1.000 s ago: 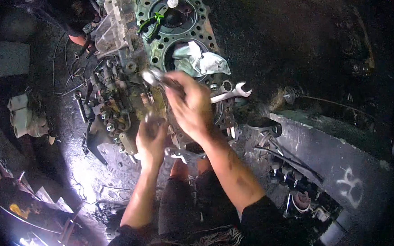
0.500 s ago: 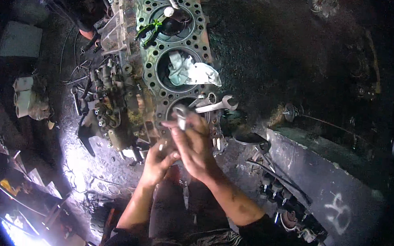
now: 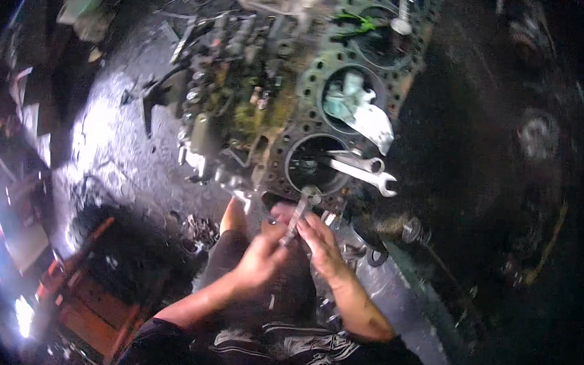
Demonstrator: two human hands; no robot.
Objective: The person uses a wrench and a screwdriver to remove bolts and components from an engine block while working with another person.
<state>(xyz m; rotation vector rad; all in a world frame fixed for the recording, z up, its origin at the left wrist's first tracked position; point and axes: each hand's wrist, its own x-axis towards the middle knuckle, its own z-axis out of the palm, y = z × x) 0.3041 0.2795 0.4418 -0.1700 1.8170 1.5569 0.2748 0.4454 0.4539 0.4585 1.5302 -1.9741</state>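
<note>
A silvery wrench slants between my hands, its upper end just at the near edge of the engine block. My left hand, smeared by motion, is closed round its lower part. Along the shaft's other side, my right hand is curled against it, thumb and fingers on the metal. Beyond them, two more wrenches, a large open-ended wrench and a ring-ended wrench, lie across the nearest cylinder bore. A crumpled white rag sits in the bore behind.
Green-handled pliers and a metal bar rest over the farther bores. A grimy pump assembly is attached at the block's left. An orange metal frame stands lower left. At right is a grey slab.
My view has swung, so the block now appears farther right. The hands have come lower and nearer together on the wrench, which my right hand held up over the bore before.
</note>
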